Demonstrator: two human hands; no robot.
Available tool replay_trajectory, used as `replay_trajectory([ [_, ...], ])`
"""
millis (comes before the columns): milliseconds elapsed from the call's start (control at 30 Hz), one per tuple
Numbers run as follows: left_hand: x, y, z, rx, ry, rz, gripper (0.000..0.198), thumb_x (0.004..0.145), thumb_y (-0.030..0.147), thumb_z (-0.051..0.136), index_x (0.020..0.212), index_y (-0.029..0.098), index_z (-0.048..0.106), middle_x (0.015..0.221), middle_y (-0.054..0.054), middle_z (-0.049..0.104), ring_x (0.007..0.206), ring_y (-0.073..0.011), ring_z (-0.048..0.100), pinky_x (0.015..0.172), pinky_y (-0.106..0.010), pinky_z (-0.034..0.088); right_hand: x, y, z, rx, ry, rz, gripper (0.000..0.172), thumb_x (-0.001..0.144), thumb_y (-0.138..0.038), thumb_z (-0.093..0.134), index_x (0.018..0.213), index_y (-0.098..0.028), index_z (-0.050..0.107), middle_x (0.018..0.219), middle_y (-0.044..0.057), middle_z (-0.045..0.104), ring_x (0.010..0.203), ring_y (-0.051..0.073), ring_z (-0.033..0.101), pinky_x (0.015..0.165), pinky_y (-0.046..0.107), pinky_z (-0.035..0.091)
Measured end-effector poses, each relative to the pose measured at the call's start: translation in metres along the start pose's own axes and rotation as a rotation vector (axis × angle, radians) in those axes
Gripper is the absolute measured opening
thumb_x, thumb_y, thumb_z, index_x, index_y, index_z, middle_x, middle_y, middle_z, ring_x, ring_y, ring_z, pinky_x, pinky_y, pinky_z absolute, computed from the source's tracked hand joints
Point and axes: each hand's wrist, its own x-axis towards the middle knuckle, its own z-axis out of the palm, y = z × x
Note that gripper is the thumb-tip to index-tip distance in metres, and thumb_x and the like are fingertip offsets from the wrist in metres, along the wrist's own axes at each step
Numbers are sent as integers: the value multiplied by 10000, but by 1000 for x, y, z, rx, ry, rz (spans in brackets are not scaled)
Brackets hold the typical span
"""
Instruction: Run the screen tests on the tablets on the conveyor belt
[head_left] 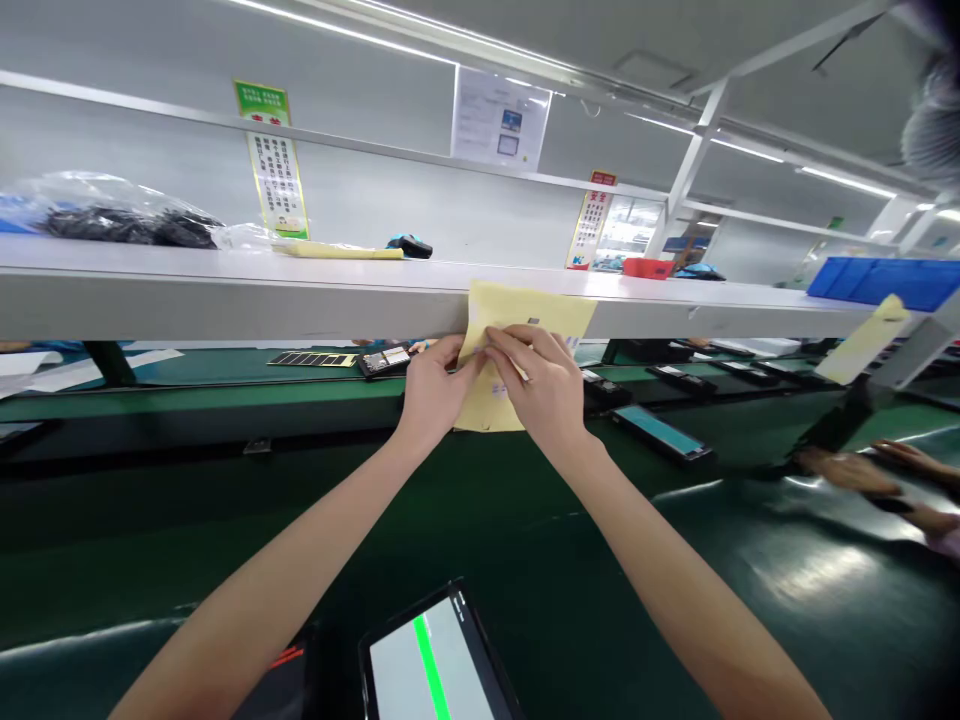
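A pale yellow backing sheet (529, 312) hangs from the front edge of the white shelf (225, 290) straight ahead. Both my hands are raised to it. My left hand (430, 392) grips the sheet's left edge with closed fingers. My right hand (541, 385) lies over the middle of the sheet, its fingertips pinching at something small on it; the item under the fingers is hidden. A tablet (431, 662) with a lit white screen and a green bar lies on the green mat just below my arms.
A green conveyor belt (225, 400) carries several dark devices (660, 432). A co-worker's hands (870, 470) rest at the right. On the shelf lie a plastic bag (112, 215), blue bins (885, 280), a red box (646, 267). Another yellow sheet (862, 340) hangs at the right.
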Motion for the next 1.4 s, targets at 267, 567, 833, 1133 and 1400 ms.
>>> replay_trajectory([
  [267, 8, 12, 2, -118, -26, -68, 291, 728, 357, 771, 908, 137, 711, 815, -35, 731, 843, -207, 679, 718, -278, 513, 11, 18, 0, 227, -67, 9, 217, 996, -260, 547, 1008, -181, 750, 965, 53, 703, 879, 198, 621, 796, 335, 518],
  [567, 12, 7, 5, -103, -62, -29, 330, 747, 402, 730, 920, 126, 678, 910, -80, 743, 936, -247, 686, 761, -310, 522, 11, 21, 4, 340, -59, 90, 184, 948, -219, 554, 933, -183, 734, 922, 51, 702, 869, 207, 614, 795, 356, 485],
  [833, -39, 11, -50, 304, -211, -26, 462, 858, 351, 620, 1266, 155, 529, 1280, -115, 639, 1169, -250, 598, 1001, -385, 469, -13, -4, -29, 250, 94, 331, 167, 951, -271, 575, 940, -174, 710, 926, 66, 701, 827, 201, 640, 698, 307, 494],
  [1133, -273, -48, -277, 730, -62, -951, 847, 799, 690, 414, 1290, 11, 532, 1319, -257, 578, 1227, -406, 546, 1047, -513, 440, -262, -94, -94, 402, -588, -129, 263, 1016, -132, 416, 1063, -146, 674, 907, 65, 669, 809, 171, 633, 730, 304, 462],
  [1400, -458, -52, -285, 175, -131, -1041, 958, 817, 616, 581, 1525, 411, -31, 1644, 47, 12, 1500, -260, 95, 1209, -424, 247, -276, -103, -113, 327, -720, -57, 258, 1010, -121, 413, 1062, -177, 660, 902, 66, 662, 814, 183, 624, 765, 320, 455],
])
